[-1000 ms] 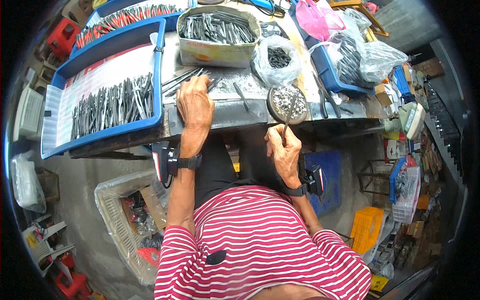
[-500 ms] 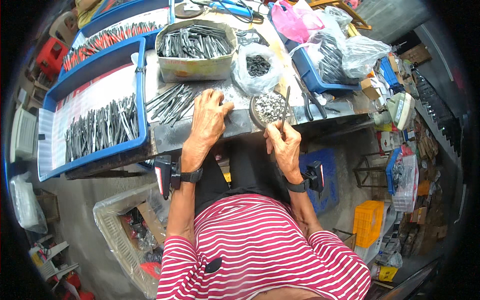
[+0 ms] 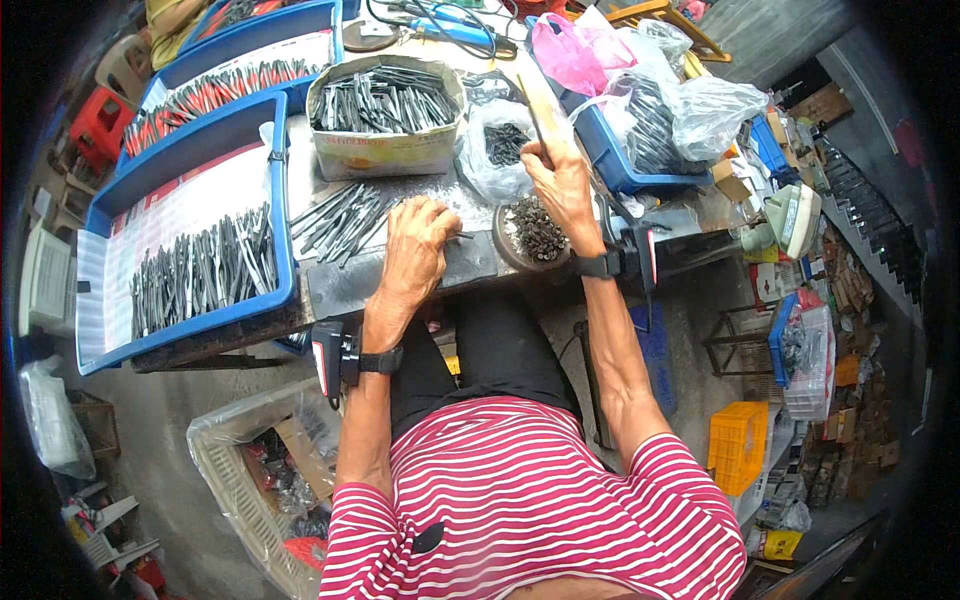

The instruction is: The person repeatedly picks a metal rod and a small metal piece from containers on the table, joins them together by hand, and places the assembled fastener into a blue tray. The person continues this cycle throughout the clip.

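Observation:
My left hand [image 3: 418, 240] is closed at the table's front edge; a short dark end pokes out by its fingers, the rest hidden. Raised over the table to the right, my right hand [image 3: 562, 185] grips a thin dark rod [image 3: 532, 112] that points up and away. Below that hand is a round dish [image 3: 503, 246] of small dark parts [image 3: 538, 232]. Beside my left hand lies a loose pile of slim black-and-grey metal pieces [image 3: 340, 222]. Behind are a carton [image 3: 385, 158] full of similar pieces and a clear plastic bag [image 3: 490, 182] of small black parts.
Blue trays [image 3: 285, 200] with rows of slim pieces stand at the left. On the right, a blue bin [image 3: 640, 182] holds plastic bags, including a pink one [image 3: 570, 55]. A blue-handled corded tool [image 3: 450, 32] lies at the back. An orange crate [image 3: 738, 447] stands lower right.
My right hand has moved up and away from the table's front edge, beyond the round dish, with the rod still in it. The dish's contents look darker. My left hand has barely moved.

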Available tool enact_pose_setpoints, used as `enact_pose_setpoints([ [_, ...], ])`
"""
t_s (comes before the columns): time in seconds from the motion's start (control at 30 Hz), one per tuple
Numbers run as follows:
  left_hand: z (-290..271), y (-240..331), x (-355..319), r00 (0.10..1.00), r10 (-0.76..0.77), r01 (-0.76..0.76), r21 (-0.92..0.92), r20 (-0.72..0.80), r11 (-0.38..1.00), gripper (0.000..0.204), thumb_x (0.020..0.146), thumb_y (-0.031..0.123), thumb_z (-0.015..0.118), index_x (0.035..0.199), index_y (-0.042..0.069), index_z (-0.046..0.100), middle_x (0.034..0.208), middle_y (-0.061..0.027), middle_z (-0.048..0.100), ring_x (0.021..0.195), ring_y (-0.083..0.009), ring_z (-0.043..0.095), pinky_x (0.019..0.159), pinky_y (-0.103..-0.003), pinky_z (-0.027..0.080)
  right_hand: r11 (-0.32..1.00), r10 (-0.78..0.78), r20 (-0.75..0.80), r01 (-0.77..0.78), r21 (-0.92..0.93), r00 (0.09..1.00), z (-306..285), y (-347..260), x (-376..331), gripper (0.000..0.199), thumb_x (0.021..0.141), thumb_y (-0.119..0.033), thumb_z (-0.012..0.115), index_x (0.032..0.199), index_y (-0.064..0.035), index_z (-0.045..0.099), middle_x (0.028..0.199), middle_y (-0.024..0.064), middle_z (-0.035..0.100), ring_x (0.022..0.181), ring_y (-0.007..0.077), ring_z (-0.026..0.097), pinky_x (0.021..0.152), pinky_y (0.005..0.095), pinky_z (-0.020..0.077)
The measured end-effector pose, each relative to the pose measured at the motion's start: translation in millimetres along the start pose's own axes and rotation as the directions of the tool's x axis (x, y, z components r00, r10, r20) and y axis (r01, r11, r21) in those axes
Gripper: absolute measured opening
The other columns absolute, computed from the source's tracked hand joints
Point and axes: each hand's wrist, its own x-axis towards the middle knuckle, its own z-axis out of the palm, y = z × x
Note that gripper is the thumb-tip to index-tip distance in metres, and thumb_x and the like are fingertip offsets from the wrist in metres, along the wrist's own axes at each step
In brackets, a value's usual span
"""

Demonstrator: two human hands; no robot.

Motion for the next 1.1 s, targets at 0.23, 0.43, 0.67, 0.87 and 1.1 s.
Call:
enact_pose_setpoints([
  [0.23, -8.1, 26.7, -5.5, 0.991, -0.126, 0.111, -0.243, -0.049, 0.964, 0.014, 0.074, -0.009, 0.055, 0.085, -0.002, 0.057, 0.081, -0.0143, 0.059, 0.078, -0.0320, 0.057, 0.071, -0.036, 0.045, 0.946, -0.018, 0.135, 0.061, -0.317, 0.991, 22.2, 26.1, 20.2, 0.015, 0.074, -0.014, 0.059, 0.083, -0.0046, 0.065, 0.078, 0.0123, 0.062, 0.076, 0.0298, 0.059, 0.069, 0.0394, 0.0447],
  [0.43, -11.9, 31.9, -6.6, 0.980, -0.199, 0.179, -0.384, -0.014, 0.906, 0.012, 0.074, -0.007, 0.055, 0.085, 0.000, 0.056, 0.079, -0.0149, 0.058, 0.078, -0.0340, 0.056, 0.069, -0.039, 0.043, 0.922, -0.076, 0.172, 0.134, -0.363, 0.982, 23.2, 29.8, 21.8, 0.012, 0.073, -0.014, 0.061, 0.080, -0.0037, 0.064, 0.077, 0.0142, 0.061, 0.079, 0.0302, 0.059, 0.070, 0.0397, 0.0445],
  [0.67, -15.3, 35.4, -11.2, 0.975, -0.221, 0.201, -0.416, -0.001, 0.887, 0.014, 0.074, -0.008, 0.056, 0.085, -0.001, 0.057, 0.081, -0.0156, 0.060, 0.080, -0.0337, 0.058, 0.070, -0.038, 0.045, 0.866, -0.267, 0.091, 0.280, -0.415, 0.960, 33.3, 35.9, 18.8, 0.009, 0.075, -0.011, 0.059, 0.081, -0.0043, 0.058, 0.076, 0.0140, 0.057, 0.075, 0.0333, 0.057, 0.067, 0.0426, 0.0433],
  [0.87, -15.8, 36.2, -14.5, 0.970, -0.243, 0.217, -0.415, -0.009, 0.884, 0.013, 0.075, -0.008, 0.055, 0.086, -0.002, 0.057, 0.082, -0.0153, 0.061, 0.079, -0.0337, 0.059, 0.070, -0.037, 0.046, 0.850, -0.265, 0.026, 0.246, -0.467, 0.964, 33.5, 36.6, 14.1, 0.012, 0.075, -0.010, 0.059, 0.085, -0.0044, 0.056, 0.080, 0.0144, 0.056, 0.076, 0.0342, 0.056, 0.067, 0.0431, 0.0430],
  [1.1, -15.5, 34.6, -17.8, 0.968, -0.251, 0.226, -0.388, -0.015, 0.894, 0.009, 0.079, -0.008, 0.054, 0.086, -0.004, 0.058, 0.082, -0.0147, 0.061, 0.076, -0.0270, 0.062, 0.069, -0.030, 0.047, 0.815, -0.379, -0.047, 0.310, -0.490, 0.924, 34.2, 39.3, 14.8, 0.018, 0.074, -0.008, 0.060, 0.088, -0.0051, 0.050, 0.081, 0.0168, 0.050, 0.072, 0.0370, 0.053, 0.062, 0.0458, 0.0421],
])
